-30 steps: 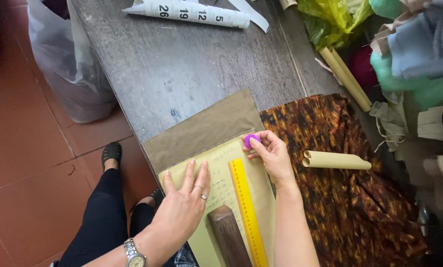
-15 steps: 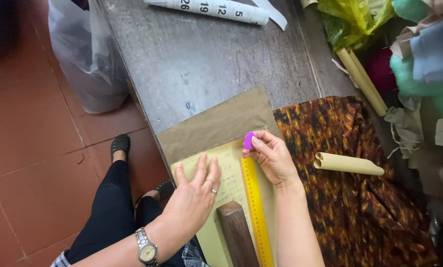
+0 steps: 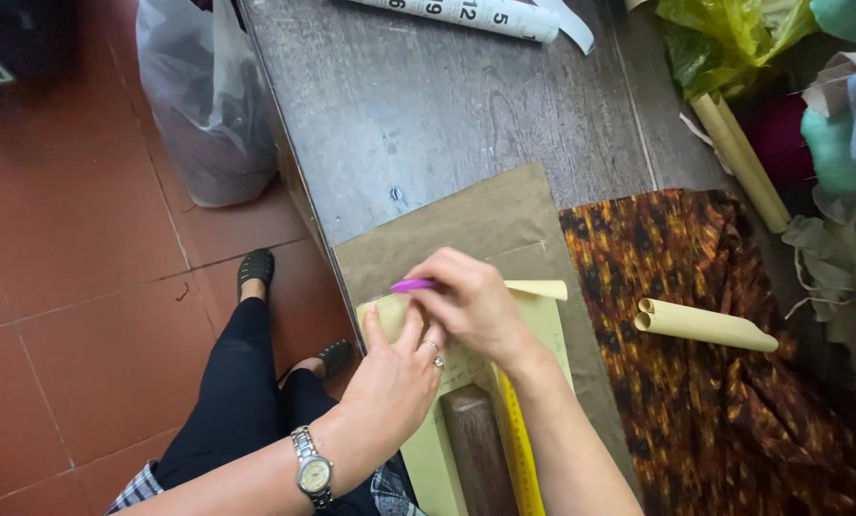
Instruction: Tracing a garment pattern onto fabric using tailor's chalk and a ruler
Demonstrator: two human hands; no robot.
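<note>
Left hand (image 3: 395, 368): we see 1 ring with a small pale stone on a finger.
Left wrist: we wear a silver metal-link wristwatch (image 3: 313, 471) with a round pale dial.
Right hand (image 3: 471, 301): we see no ring or band on it; the forearm is bare.
Legs: we wear black trousers (image 3: 242, 401).
Feet: we wear 2 black slip-on shoes (image 3: 255, 268).
Lower edge: we see a bit of checked cloth (image 3: 141, 485).

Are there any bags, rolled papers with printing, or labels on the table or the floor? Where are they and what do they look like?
Rolled sheet: top edge of the table, white tube with big dark printed figures.
Plastic bag: on the red floor left of the table, grey-clear, lumpy and full.
Yellow-green bag: top right, crumpled.
Ruler: by the right hand, long, yellow, with marks.
</note>
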